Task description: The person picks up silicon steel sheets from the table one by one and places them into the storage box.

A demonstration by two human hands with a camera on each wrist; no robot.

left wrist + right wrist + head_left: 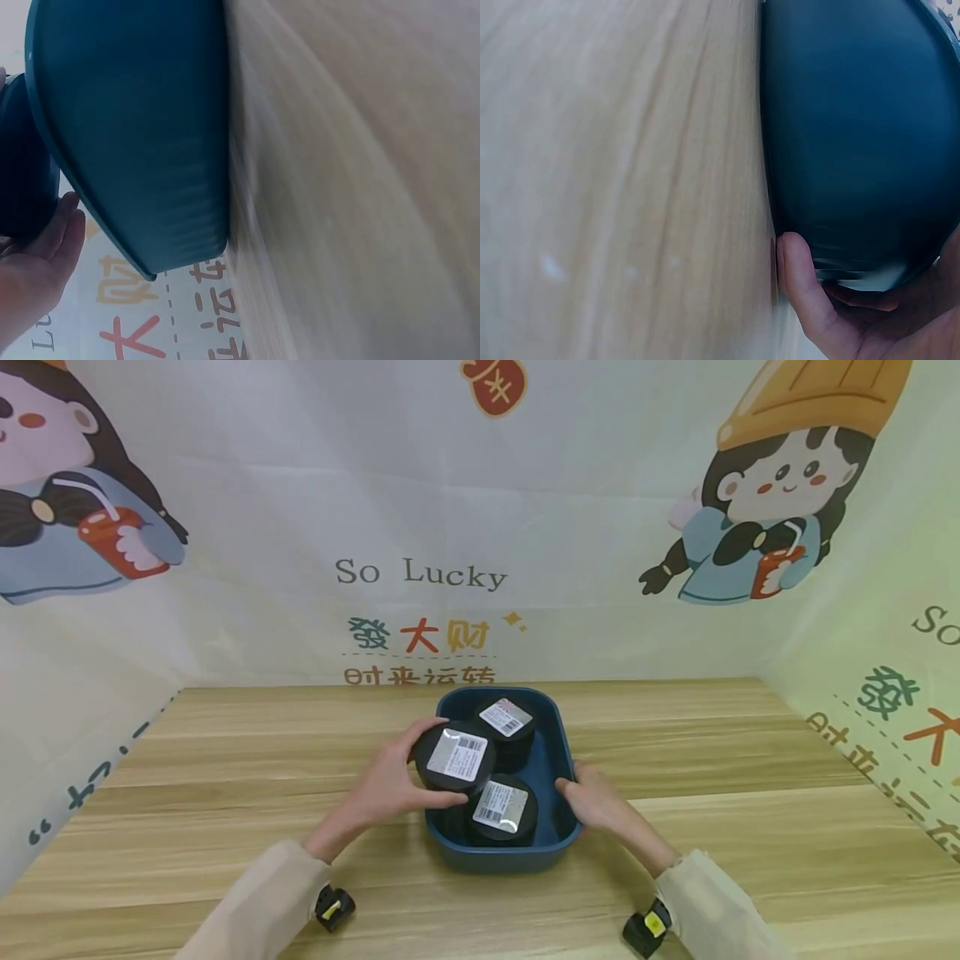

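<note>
My left hand (pixel 386 787) grips a round black tub (pixel 435 770) with a silver-and-white barcode label on top. It holds the tub above the left rim of a dark blue plastic basin (pixel 501 862). In the left wrist view the same tub (pixel 22 165) appears beyond the basin's rim, the fingers around its side. Inside the basin sit two similar labelled tubs, one at the back (pixel 513 745) and one at the front (pixel 517 831). On the basin's right side my right hand (pixel 597 797) holds the rim, thumb over the edge; in the right wrist view a finger (pixel 799 270) lies along its outer wall.
The basin stands on a light wood-grain tabletop (pixel 225 793). Behind it hangs a pale printed cloth (pixel 585 543) with cartoon figures and lettering, which also covers both sides. Small black devices (pixel 334 908) are strapped at both wrists.
</note>
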